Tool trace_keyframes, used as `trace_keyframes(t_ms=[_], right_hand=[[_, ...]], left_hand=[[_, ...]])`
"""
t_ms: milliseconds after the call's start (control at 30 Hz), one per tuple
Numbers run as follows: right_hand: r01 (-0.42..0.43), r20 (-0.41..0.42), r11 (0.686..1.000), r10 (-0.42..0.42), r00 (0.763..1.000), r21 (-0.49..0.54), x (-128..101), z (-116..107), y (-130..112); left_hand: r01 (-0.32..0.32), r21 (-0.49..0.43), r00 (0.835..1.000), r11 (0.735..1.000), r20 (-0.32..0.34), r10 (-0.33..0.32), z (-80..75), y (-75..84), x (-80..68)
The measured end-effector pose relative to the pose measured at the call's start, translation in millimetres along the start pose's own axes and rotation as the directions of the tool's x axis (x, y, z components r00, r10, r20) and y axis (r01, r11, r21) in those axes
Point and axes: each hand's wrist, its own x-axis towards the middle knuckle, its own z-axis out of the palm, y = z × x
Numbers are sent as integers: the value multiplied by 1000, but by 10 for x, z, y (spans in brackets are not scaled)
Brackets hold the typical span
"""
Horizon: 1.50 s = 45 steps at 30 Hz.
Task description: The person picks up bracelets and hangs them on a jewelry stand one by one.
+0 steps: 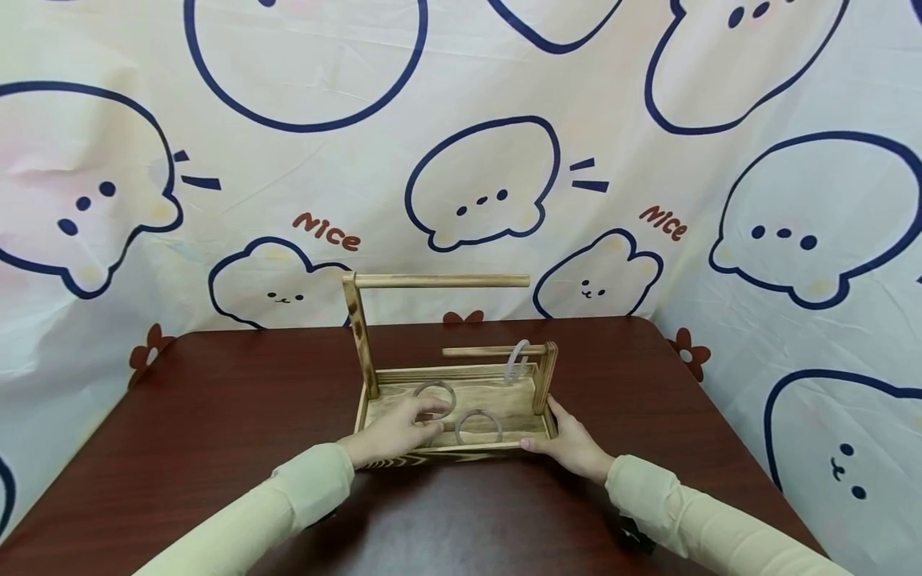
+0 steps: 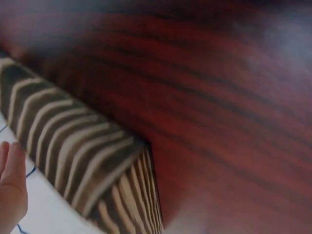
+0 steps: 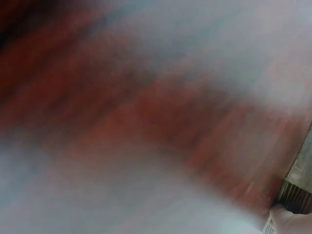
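Observation:
A wooden bangle stand with a tray base [image 1: 461, 453] sits on the table. My left hand [image 1: 394, 432] reaches over its front wall, fingertips overlapping a translucent grey bangle [image 1: 454, 394] in the tray. A gap shows between its thumb and fingers. In the left wrist view, a few straight left fingers [image 2: 13, 170] show beside the striped tray wall. A second grey bangle [image 1: 479, 413] lies nearer the front wall. My right hand [image 1: 575, 446] grips the tray's front right corner, thumb on the front rim and fingers along the side.
A long upper bar [image 1: 442, 281] extends right from the tall left post [image 1: 360, 336]. A pale bangle [image 1: 513, 364] hangs on the short lower bar [image 1: 475, 351], which joins the right post [image 1: 546, 376]. Dark red table [image 1: 252, 408] surrounds the stand; a printed curtain [image 1: 288, 176] hangs behind.

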Motion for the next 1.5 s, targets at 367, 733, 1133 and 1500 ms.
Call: trace_keyframes(t_ms=[367, 733, 1133, 1500], right_hand=[[0, 2, 1000, 0, 1000, -9, -3, 4, -13], [3, -7, 1000, -3, 1000, -6, 1, 2, -13], [2, -7, 1000, -2, 1000, -5, 5, 1, -5], [9, -11, 1000, -9, 1000, -12, 11, 6, 9]], left_hand=[[-29, 1, 994, 1000, 104, 29, 147, -25, 248], [44, -88, 961, 995, 277, -18, 261, -134, 471], [-18, 107, 964, 994, 267, -11, 271, -139, 522], [29, 134, 977, 991, 206, -57, 305, -99, 583]])
